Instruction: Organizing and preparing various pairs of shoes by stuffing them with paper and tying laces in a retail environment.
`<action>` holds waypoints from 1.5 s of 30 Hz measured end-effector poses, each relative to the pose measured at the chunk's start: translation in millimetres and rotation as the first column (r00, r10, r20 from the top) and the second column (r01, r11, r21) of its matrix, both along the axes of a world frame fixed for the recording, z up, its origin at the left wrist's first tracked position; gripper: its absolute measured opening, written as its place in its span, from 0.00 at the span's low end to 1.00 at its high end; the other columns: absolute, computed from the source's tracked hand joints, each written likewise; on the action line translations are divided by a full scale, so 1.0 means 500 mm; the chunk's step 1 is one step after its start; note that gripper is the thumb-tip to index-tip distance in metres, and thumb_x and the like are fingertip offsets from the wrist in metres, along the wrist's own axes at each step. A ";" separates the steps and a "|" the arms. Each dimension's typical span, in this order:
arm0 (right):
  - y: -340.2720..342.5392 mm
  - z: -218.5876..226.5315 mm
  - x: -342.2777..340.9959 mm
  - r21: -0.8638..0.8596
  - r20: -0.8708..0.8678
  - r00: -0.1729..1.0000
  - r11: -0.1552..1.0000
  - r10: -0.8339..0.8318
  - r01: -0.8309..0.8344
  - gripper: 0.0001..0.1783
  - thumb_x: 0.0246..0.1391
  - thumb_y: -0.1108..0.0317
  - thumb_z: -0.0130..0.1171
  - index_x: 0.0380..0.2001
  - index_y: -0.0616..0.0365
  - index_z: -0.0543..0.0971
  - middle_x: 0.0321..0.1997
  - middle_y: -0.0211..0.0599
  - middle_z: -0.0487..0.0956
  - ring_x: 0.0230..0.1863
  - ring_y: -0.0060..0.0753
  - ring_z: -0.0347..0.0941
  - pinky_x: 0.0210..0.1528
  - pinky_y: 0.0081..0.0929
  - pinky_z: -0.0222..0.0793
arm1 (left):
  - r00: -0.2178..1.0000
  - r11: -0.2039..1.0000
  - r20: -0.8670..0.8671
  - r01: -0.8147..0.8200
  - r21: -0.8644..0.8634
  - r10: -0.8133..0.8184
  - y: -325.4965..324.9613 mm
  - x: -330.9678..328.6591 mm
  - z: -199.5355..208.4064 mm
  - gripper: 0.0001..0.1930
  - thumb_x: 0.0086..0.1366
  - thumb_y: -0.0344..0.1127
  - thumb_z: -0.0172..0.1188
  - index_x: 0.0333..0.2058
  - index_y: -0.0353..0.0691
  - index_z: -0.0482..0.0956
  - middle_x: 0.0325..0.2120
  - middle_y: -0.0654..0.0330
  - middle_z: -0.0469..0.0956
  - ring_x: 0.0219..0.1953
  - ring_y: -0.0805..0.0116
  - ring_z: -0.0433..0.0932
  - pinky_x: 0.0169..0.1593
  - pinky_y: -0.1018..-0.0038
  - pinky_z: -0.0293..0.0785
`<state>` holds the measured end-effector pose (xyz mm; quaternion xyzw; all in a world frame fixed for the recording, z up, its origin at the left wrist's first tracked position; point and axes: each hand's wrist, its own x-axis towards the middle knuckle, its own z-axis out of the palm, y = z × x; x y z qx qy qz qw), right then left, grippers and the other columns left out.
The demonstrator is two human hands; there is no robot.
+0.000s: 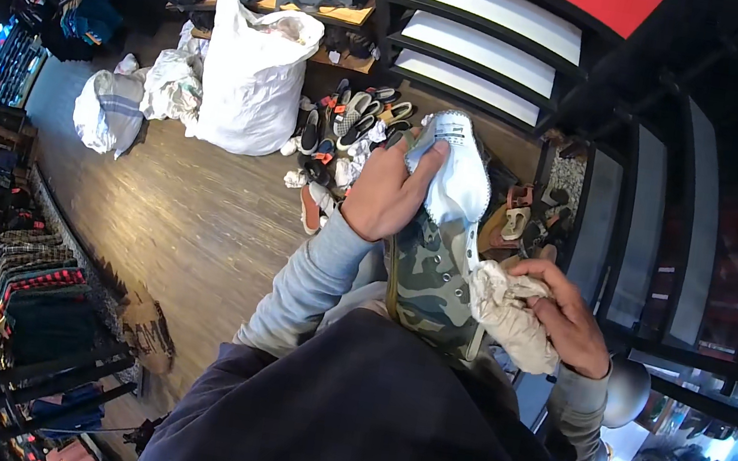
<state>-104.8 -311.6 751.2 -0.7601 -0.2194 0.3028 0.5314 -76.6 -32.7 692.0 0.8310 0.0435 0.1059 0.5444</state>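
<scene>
Gripping the soft white tongue [458,187], left hand [387,190] holds green camouflage fabric high-top shoe [416,285] before the dark-clothed torso [369,421], with crumpled off-white paper-like wad [513,321] just beside it, pinched in right hand [571,323].

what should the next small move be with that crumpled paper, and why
Probably ease the crumpled paper clear of the camouflage shoe with the right hand: that hand grips it beside the eyelets, while the left hand holds the pale flap.
</scene>
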 end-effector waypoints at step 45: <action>0.087 -0.069 -0.026 -0.247 0.261 0.926 0.946 0.273 -0.210 0.34 0.39 0.83 0.54 0.56 0.60 0.67 0.63 0.43 0.63 0.64 0.51 0.61 0.62 0.36 0.60 | 0.978 0.980 -0.203 -0.081 -0.181 0.043 -0.001 -0.040 -0.142 0.30 0.69 0.55 0.45 0.36 0.24 0.74 0.25 0.37 0.76 0.31 0.45 0.77 0.41 0.60 0.70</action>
